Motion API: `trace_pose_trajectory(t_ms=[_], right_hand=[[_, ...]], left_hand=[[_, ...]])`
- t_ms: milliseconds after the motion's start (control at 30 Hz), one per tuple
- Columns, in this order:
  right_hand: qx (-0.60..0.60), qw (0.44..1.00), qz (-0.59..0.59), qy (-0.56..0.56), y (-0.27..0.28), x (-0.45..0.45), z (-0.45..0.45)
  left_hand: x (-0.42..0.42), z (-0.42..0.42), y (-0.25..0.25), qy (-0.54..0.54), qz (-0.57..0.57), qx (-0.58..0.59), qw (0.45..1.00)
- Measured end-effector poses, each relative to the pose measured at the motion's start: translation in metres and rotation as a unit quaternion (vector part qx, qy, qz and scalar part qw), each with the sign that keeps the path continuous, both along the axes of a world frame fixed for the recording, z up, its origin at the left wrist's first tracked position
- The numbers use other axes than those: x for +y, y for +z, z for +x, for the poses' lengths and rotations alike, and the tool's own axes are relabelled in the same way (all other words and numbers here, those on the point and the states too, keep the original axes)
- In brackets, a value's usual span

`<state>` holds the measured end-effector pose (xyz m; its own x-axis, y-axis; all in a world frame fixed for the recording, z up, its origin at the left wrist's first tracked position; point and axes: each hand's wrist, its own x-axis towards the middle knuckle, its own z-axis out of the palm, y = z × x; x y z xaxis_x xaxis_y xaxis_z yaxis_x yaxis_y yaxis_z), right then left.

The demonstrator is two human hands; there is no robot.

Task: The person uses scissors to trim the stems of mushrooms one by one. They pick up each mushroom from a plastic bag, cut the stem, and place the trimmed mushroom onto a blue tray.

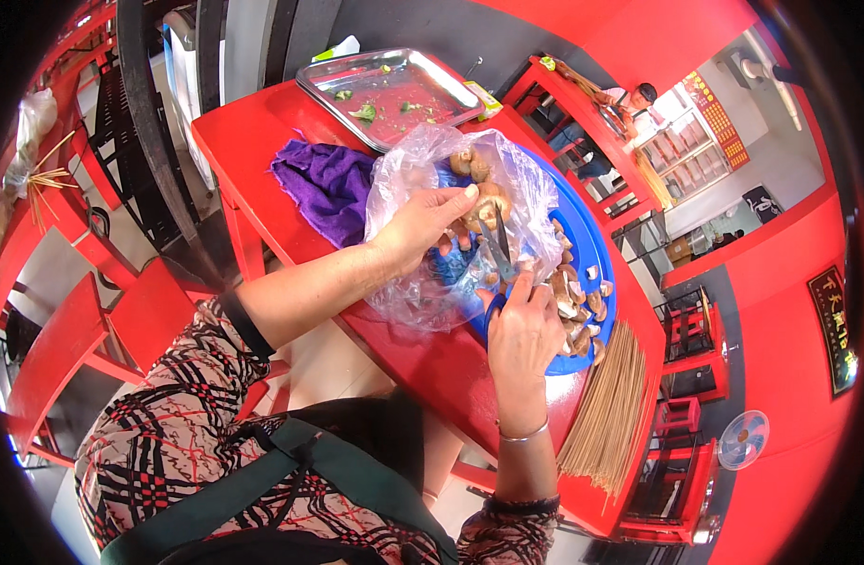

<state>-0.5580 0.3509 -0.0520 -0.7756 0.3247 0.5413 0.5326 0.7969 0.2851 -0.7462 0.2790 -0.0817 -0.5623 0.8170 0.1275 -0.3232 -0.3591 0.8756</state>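
Note:
My left hand (pixel 432 219) grips a brown-capped mushroom (pixel 490 198), its pale underside turned toward me. A pair of scissors (pixel 501 253) with blue handles is in my right hand (pixel 524 325), and its dark blades meet the mushroom. Both hands are over a clear plastic bag (pixel 411 296) that lies partly across a round blue tray (pixel 579 212). Further whole mushrooms (pixel 467 164) show inside the bag. Cut mushroom pieces (pixel 577 311) are heaped on the right side of the blue tray.
Behind the bag, a metal tray (pixel 397 92) holds several broccoli bits. A purple cloth (pixel 326 187) lies left of the bag on the red table (pixel 255 141). Many thin wooden skewers (pixel 605 417) lie at the right edge. Another person (pixel 630 113) sits at a far table.

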Motion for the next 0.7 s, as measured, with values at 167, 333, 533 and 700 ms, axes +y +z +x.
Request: trace_pose_trajectory(t_ms=[167,333,533,700], right_hand=[[-0.030,1.000,-0.003,-0.001,0.005,-0.004,-0.007],[-0.033,0.998,-0.027,0.053,0.002,0.010,-0.010],[-0.063,0.997,-0.010,0.053,-0.001,0.025,-0.018],[-0.066,0.996,-0.006,0.063,0.020,0.021,-0.011]], left_hand=[[-0.002,0.006,0.002,0.058,-0.029,0.037,0.997],[0.002,-0.005,-0.007,0.072,-0.044,0.060,0.995],[0.010,-0.004,-0.007,0.105,-0.038,0.056,0.992],[0.013,-0.007,-0.007,0.116,-0.033,0.041,0.992]])
